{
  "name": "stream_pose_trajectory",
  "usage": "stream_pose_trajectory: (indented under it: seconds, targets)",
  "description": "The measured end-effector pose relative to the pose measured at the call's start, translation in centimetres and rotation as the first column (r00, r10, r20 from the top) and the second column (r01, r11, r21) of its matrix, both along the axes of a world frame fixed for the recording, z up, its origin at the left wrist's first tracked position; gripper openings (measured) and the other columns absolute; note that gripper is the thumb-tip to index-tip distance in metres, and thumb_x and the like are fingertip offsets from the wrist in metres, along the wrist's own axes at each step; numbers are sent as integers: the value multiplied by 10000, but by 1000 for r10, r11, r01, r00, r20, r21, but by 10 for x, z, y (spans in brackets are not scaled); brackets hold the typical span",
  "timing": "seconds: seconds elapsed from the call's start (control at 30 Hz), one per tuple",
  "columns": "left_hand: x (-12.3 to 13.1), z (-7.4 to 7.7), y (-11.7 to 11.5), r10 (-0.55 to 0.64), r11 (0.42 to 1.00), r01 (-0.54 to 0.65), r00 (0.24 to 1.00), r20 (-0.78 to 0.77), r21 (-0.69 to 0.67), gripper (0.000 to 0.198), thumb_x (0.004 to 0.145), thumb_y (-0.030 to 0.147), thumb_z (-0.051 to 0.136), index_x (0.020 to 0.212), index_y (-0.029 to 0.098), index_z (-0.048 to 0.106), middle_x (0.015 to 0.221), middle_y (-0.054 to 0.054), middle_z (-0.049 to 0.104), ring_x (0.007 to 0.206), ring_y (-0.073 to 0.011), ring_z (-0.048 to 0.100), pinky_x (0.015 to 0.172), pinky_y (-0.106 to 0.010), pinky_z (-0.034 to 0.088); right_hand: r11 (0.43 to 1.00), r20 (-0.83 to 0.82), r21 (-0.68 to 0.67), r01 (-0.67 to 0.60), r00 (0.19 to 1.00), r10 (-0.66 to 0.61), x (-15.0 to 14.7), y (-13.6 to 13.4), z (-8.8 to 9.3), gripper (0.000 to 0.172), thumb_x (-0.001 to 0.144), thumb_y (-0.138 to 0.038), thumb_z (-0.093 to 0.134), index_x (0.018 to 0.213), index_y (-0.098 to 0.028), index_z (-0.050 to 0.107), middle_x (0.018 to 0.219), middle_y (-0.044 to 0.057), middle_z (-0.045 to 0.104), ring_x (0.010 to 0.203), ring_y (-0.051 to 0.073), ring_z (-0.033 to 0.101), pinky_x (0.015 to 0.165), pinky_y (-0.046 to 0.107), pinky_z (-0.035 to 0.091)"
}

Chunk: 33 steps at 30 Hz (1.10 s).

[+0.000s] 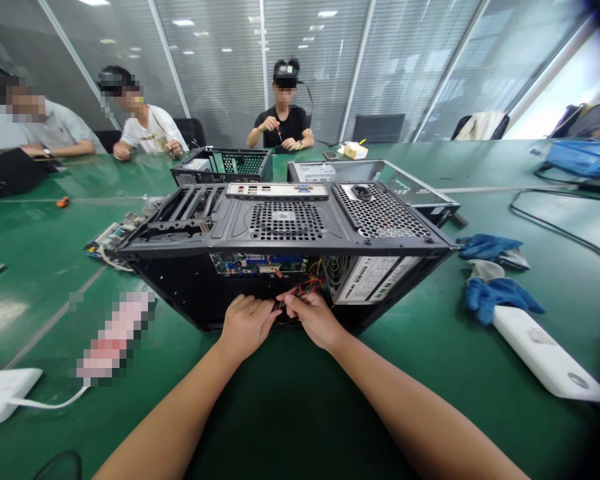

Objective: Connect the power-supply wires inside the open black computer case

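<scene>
Open side of computer case point(285, 227) faced me; it lay on its side on the green table point(430, 373). Both hands were at the lower edge of the opening.

- Right hand point(314, 319): thumb and forefinger pinched tight on the wire bundle point(307, 288), red, yellow and black leads, just in front of the power supply point(370, 275).
- Left hand point(247, 325): fingers curled shut, knuckles up, touching the bundle's near end. Could not tell what, if anything, sat inside the fist.
- Bundle hung inside the case mouth, between my hands and the motherboard point(253, 263).

Progress, as I judged it: cover off, board and supply both mounted, wiring being handled. The leads looked loose rather than dressed, so cabling seemed unfinished. Connector ends were hidden by my fingers.

Nearby: blue gloves point(500, 293) and a white device point(545, 357) to my right, a loose circuit board point(113, 237) to my left, a second open case point(220, 165) beyond. Other people sat along the far side of the table.
</scene>
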<state>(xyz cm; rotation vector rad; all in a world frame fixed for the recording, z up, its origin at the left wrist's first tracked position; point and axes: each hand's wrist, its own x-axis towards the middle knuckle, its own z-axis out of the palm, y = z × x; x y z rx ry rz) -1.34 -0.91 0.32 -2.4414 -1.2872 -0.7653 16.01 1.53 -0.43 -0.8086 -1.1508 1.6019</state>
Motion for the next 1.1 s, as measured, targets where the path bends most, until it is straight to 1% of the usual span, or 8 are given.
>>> stream_pose_trajectory:
  seconds: [0.17, 0.3, 0.4, 0.5, 0.63, 0.83, 0.97, 1.1]
  targets:
    - [1, 1, 2, 26, 998, -24, 999, -35, 65, 324, 977, 354, 432, 787, 173, 623, 610, -27, 608, 588, -162, 523, 591, -315, 312, 996, 40, 7, 92, 995, -93, -4, 0, -2, 337, 718, -521, 719, 744, -185, 718, 596, -4, 563, 576, 112, 443, 587, 273, 356]
    - [2, 1, 0, 11, 999, -10, 999, -37, 41, 324, 973, 336, 432, 755, 172, 607, 597, -24, 598, 579, -159, 526, 602, -315, 335, 998, 31, 12, 57, 998, -58, -3, -1, 0, 329, 721, -504, 721, 755, -178, 701, 595, -17, 546, 548, 99, 419, 571, 268, 349]
    - [2, 2, -1, -4, 1000, 4, 1000, -26, 22, 328, 973, 316, 417, 739, 173, 596, 586, -22, 588, 565, -155, 529, 602, -314, 346, 999, -1, 7, 36, 999, -36, -1, -1, 1, 317, 712, -485, 737, 777, -178, 686, 632, -13, 561, 557, 98, 433, 570, 262, 354]
    - [2, 1, -1, -8, 1000, 8, 1000, -16, 9, 332, 973, 318, 408, 743, 177, 600, 593, -25, 593, 566, -154, 537, 601, -311, 352, 1000, 2, -4, 25, 1000, -25, 0, -1, 1, 319, 706, -483, 743, 767, -178, 670, 615, -19, 539, 578, 106, 451, 582, 262, 362]
    - [1, -2, 0, -15, 1000, 15, 1000, -14, 13, 307, 971, 329, 425, 795, 174, 622, 625, -31, 624, 585, -155, 554, 610, -311, 364, 999, 22, 0, 46, 999, -46, 0, 0, 0, 324, 707, -489, 737, 702, -181, 636, 579, -33, 497, 561, 102, 417, 575, 263, 346]
    - [0, -1, 1, -19, 996, 21, 999, -26, 88, 260, 960, 338, 478, 857, 168, 646, 632, -15, 645, 578, -152, 552, 594, -316, 356, 992, 66, 17, 123, 990, -124, -3, -1, -3, 380, 716, -488, 727, 594, -189, 528, 541, -49, 428, 532, 94, 364, 551, 264, 307]
    - [0, -1, 1, -22, 996, 25, 999, -31, 91, 252, 957, 334, 486, 857, 166, 646, 629, -18, 645, 582, -157, 554, 594, -316, 346, 992, 80, 34, 125, 989, -128, -2, 0, -5, 374, 738, -498, 708, 617, -185, 542, 542, -49, 428, 535, 95, 365, 547, 262, 301]
    - [0, -2, 1, -31, 998, 32, 999, -14, 52, 258, 957, 321, 475, 827, 164, 634, 635, -26, 646, 584, -160, 559, 608, -319, 354, 998, 32, 24, 56, 998, -57, 0, -1, -3, 331, 728, -492, 722, 702, -179, 618, 561, -46, 451, 540, 95, 380, 549, 261, 308]
